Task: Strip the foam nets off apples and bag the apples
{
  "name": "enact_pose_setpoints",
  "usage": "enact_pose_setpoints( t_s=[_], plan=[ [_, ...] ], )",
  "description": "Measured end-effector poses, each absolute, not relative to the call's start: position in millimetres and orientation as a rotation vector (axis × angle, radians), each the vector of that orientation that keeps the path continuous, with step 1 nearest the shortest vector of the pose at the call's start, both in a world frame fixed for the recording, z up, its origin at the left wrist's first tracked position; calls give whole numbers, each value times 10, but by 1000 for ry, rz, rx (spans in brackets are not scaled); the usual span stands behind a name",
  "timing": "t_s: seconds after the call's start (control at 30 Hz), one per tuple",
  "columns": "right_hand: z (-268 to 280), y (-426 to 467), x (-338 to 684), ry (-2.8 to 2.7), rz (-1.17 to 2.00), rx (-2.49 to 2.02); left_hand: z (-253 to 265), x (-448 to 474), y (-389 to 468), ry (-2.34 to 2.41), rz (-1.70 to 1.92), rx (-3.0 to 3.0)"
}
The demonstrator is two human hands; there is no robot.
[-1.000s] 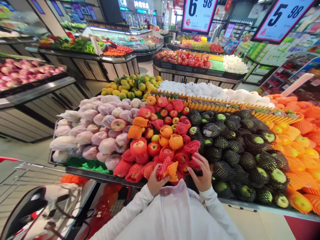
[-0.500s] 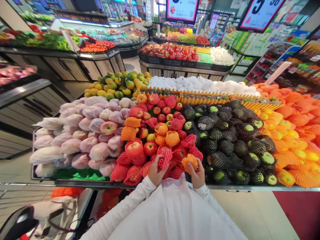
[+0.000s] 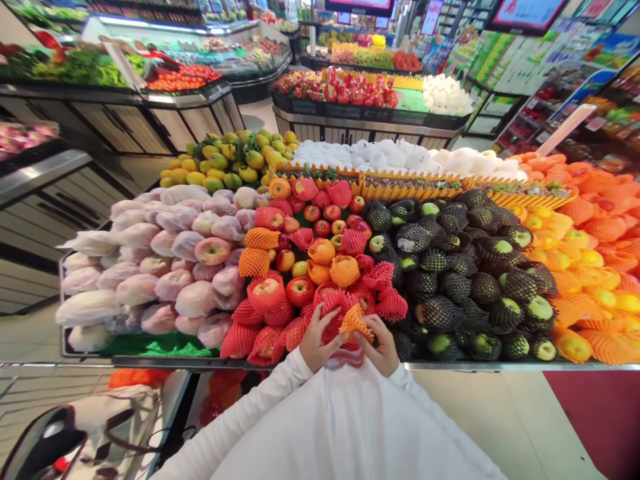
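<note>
At the front edge of the fruit display, my left hand (image 3: 319, 341) is curled round a red foam fruit net (image 3: 331, 319). Close beside it, my right hand (image 3: 382, 347) pinches an orange foam fruit net (image 3: 356, 321), which overlaps the red one from this angle. Whether fruit sits inside either net is hidden. Just beyond my hands lie red apples (image 3: 300, 292), some bare and others in red or orange nets. An orange-netted fruit (image 3: 345, 271) rests among them.
Film-wrapped apples (image 3: 195, 301) are piled to the left. Black-netted green fruit (image 3: 440, 313) fills the right, with orange-netted fruit (image 3: 575, 347) farther over. Yellow-green citrus (image 3: 215, 160) and white-netted fruit (image 3: 370, 158) lie behind. A shopping cart (image 3: 30, 393) stands at lower left.
My right hand has moved left with the orange net, bringing it up against the red net in my left hand. The view has tipped slightly downward.
</note>
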State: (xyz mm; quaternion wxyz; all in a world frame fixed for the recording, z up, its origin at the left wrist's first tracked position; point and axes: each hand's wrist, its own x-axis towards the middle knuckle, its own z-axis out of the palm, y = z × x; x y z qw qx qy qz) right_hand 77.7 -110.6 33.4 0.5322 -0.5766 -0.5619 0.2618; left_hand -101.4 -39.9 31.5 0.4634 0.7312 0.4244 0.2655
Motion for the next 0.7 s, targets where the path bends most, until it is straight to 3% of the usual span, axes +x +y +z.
enact_pose_setpoints(
  t_s=[0.2, 0.4, 0.53, 0.7],
  plan=[
    [381, -1189, 772, -1249, 618, -1286, 316, -994, -346, 1118, 685, 1788],
    [420, -1270, 712, -886, 848, -1250, 411, -1025, -409, 903, 629, 1806],
    [499, -1219, 730, -1164, 1030, -1157, 433, -998, -417, 647, 676, 1821],
    [525, -1220, 783, -1273, 802, -1274, 391, -968, -386, 836, 673, 1829]
  ],
)
